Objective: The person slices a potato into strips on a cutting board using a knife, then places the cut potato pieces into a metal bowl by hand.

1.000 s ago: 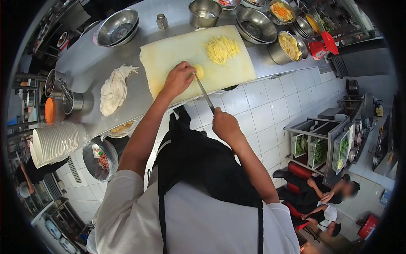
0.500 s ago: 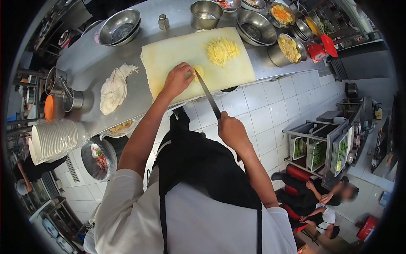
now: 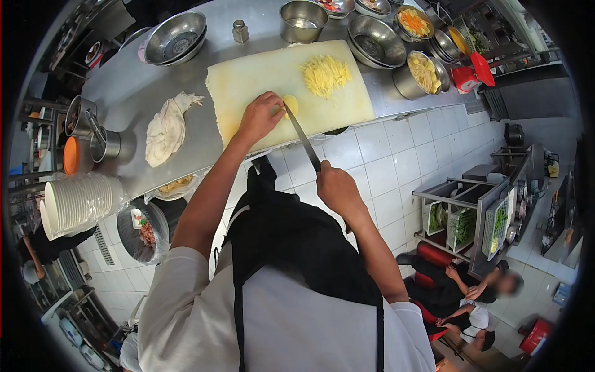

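Observation:
A thick whitish cutting board (image 3: 254,77) lies on the steel counter. My left hand (image 3: 263,116) rests on it with curled fingers, holding a peeled yellow potato (image 3: 289,102); part of the potato is hidden by the fingers. In my right hand (image 3: 338,187) is the handle of a long kitchen knife (image 3: 304,137). Its blade points up and left, with the tip at the potato beside my left fingertips. A pile of thin yellow potato strips (image 3: 326,75) sits on the board's upper right part.
Steel bowls (image 3: 176,38), a salt shaker (image 3: 240,31) and a pot (image 3: 303,22) stand behind the board. A crumpled cloth (image 3: 166,130) lies left. Stacked white containers (image 3: 80,204) are at the counter's left end. Two people (image 3: 462,291) sit at lower right.
The knife and my right hand have shifted slightly left, with the blade tip nearer my left fingers. My left hand stays almost in place on the potato.

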Demonstrator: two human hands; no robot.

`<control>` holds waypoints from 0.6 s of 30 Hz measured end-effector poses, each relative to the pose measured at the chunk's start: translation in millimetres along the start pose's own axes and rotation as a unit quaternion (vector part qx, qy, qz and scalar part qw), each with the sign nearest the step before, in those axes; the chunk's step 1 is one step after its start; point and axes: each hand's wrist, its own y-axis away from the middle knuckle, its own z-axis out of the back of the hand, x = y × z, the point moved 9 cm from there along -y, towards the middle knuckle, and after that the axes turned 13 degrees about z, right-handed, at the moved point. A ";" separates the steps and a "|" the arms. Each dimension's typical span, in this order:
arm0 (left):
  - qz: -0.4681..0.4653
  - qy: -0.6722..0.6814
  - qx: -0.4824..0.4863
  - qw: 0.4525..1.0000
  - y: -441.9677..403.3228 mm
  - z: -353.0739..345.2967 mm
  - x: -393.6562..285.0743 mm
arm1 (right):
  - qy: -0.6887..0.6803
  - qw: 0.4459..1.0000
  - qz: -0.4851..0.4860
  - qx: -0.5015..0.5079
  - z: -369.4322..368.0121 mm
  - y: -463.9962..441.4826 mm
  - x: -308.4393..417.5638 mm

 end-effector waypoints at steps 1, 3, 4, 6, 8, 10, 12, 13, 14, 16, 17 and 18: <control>0.001 0.000 0.001 1.000 0.0 -0.2 0.5 | -0.010 1.000 -0.009 0.009 -1.5 -0.6 -1.6; 0.002 0.002 0.000 1.000 0.1 -0.6 1.7 | -0.012 1.000 -0.006 0.010 -2.1 -2.0 -1.7; 0.001 0.004 -0.001 1.000 0.3 -0.7 2.3 | -0.012 1.000 -0.005 0.011 -2.5 -2.9 -1.7; -0.001 0.008 -0.006 1.000 0.5 -0.2 2.7 | -0.013 1.000 0.001 0.008 -2.8 -5.0 -1.2; -0.003 0.013 -0.011 1.000 1.2 0.5 2.3 | -0.013 1.000 0.002 0.009 -2.7 -7.3 -0.4; -0.002 0.015 -0.008 1.000 1.1 1.1 1.7 | -0.013 1.000 -0.001 0.014 -1.9 -10.2 1.6; -0.001 0.017 -0.005 1.000 0.8 0.9 1.4 | 0.000 1.000 0.009 0.002 -0.4 -14.4 4.3; -0.001 0.018 -0.004 1.000 0.7 0.7 1.6 | 0.007 1.000 0.014 -0.003 0.5 -16.5 5.3; 0.000 0.019 -0.004 1.000 0.9 0.8 2.1 | 0.007 1.000 0.015 -0.003 -0.8 -18.1 4.9; -0.004 0.019 -0.006 1.000 0.6 0.7 3.1 | 0.007 1.000 0.015 -0.002 -6.3 -21.0 1.7; -0.006 0.019 -0.008 1.000 0.3 0.6 3.4 | 0.010 1.000 0.016 -0.003 -10.6 -23.5 -0.9; -0.008 0.018 -0.009 1.000 0.3 0.8 3.6 | 0.013 1.000 0.016 -0.004 -17.1 -27.0 -4.3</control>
